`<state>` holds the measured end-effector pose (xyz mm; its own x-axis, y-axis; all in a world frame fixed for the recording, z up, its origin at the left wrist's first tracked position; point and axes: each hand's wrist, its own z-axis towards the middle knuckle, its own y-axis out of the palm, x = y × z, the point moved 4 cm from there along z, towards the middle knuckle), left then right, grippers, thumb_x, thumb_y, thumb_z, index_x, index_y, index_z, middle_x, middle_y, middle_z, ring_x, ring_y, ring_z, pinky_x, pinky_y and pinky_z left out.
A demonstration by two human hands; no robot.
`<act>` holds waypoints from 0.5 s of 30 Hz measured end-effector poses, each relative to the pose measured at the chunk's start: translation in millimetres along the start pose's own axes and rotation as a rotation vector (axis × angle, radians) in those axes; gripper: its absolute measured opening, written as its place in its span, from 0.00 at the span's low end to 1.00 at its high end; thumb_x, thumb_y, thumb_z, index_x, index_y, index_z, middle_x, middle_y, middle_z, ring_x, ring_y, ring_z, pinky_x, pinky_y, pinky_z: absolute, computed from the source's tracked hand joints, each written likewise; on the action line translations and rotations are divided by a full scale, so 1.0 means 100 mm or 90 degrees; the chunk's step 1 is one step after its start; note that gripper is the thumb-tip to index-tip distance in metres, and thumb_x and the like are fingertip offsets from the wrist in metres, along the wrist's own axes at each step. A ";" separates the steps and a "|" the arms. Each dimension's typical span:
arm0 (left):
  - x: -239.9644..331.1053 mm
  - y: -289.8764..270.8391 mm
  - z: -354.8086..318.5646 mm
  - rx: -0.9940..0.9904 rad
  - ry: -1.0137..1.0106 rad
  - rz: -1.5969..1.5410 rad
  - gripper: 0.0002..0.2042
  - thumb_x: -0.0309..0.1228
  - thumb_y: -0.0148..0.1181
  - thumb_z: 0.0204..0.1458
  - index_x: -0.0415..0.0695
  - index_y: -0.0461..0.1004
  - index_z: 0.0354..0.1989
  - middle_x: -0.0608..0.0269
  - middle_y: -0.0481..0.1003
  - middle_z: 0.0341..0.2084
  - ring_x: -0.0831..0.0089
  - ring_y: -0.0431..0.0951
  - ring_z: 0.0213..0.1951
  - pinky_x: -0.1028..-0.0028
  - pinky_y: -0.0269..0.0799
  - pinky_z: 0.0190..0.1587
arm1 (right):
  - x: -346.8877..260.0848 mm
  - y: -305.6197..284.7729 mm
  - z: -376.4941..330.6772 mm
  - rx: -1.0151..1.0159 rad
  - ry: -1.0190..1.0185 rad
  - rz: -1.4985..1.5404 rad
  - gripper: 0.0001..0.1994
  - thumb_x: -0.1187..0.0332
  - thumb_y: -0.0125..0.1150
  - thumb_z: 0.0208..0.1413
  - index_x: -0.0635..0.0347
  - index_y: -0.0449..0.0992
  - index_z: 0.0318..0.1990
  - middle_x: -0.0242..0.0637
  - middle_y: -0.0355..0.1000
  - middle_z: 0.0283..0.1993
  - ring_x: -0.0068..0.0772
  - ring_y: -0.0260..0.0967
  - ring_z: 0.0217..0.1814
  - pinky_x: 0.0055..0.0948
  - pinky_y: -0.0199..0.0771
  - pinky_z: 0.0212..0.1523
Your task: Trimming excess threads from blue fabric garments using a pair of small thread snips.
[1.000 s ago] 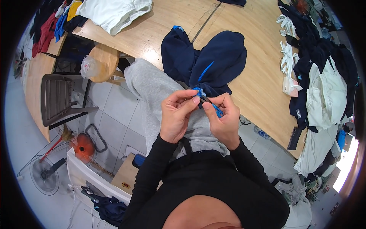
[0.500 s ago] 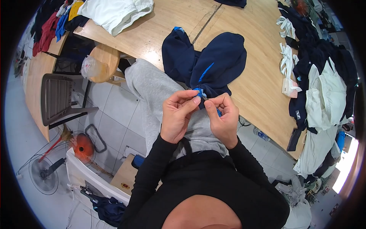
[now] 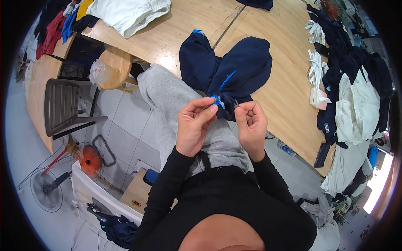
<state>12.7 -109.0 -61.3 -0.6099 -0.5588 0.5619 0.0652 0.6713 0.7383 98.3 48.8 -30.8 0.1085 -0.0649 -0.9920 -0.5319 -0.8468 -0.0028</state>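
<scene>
A dark navy garment (image 3: 245,62) with a bright blue stripe lies bunched over the table's near edge, its close end hanging above my lap. My left hand (image 3: 194,125) is closed, pinching a bright blue edge (image 3: 218,101) of that end between thumb and fingers. To the right, my right hand (image 3: 252,125) is curled round small thread snips (image 3: 236,103). Only their metal points stick out past the thumb; the rest is hidden in the palm. A small gap separates the points from the blue edge.
The wooden table (image 3: 289,100) spreads ahead, with white garments (image 3: 130,16) at far left. Navy and white clothes (image 3: 358,104) pile along its right side. On the left stand a stool (image 3: 115,69) bearing a plastic bag, a chair (image 3: 63,106) and a fan (image 3: 47,190).
My right hand has moved a little to the right, away from the left, and the snips' points now show. My left hand keeps its pinch on the blue edge.
</scene>
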 end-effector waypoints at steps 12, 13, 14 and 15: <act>0.00 0.18 -0.08 -0.087 0.027 0.144 0.14 0.19 0.62 0.68 0.33 0.78 0.60 0.53 0.77 0.61 0.69 0.81 0.60 0.70 0.83 0.62 | -0.04 -0.25 0.25 0.015 -0.123 -0.194 0.09 0.73 0.74 0.65 0.66 0.81 0.47 0.30 0.77 0.43 0.16 0.72 0.44 0.20 0.71 0.43; 0.07 0.18 -0.05 -0.076 0.112 0.347 0.15 0.18 0.62 0.68 0.35 0.78 0.62 0.54 0.77 0.61 0.69 0.80 0.61 0.69 0.83 0.61 | -0.16 -0.48 0.33 0.106 -0.131 -0.182 0.08 0.72 0.73 0.66 0.66 0.81 0.47 0.29 0.77 0.42 0.16 0.71 0.43 0.19 0.70 0.42; 0.14 0.16 -0.01 -0.058 0.200 0.554 0.17 0.18 0.62 0.67 0.37 0.77 0.64 0.55 0.78 0.61 0.70 0.78 0.62 0.68 0.83 0.61 | -0.28 -0.69 0.41 0.195 -0.139 -0.163 0.08 0.71 0.72 0.67 0.65 0.81 0.47 0.28 0.77 0.40 0.16 0.70 0.41 0.19 0.68 0.42; 0.20 0.05 0.08 -0.036 0.261 0.640 0.20 0.20 0.66 0.63 0.38 0.78 0.64 0.51 0.77 0.63 0.61 0.79 0.62 0.67 0.81 0.60 | -0.40 -0.89 0.46 0.259 -0.151 -0.167 0.08 0.70 0.72 0.68 0.64 0.81 0.47 0.27 0.76 0.40 0.15 0.69 0.41 0.18 0.67 0.42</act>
<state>-5.3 -112.8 -49.2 0.0525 0.1072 0.9929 0.4303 0.8947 -0.1193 102.8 151.1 3.7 0.1144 0.2825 -0.9524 -0.7999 -0.5423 -0.2569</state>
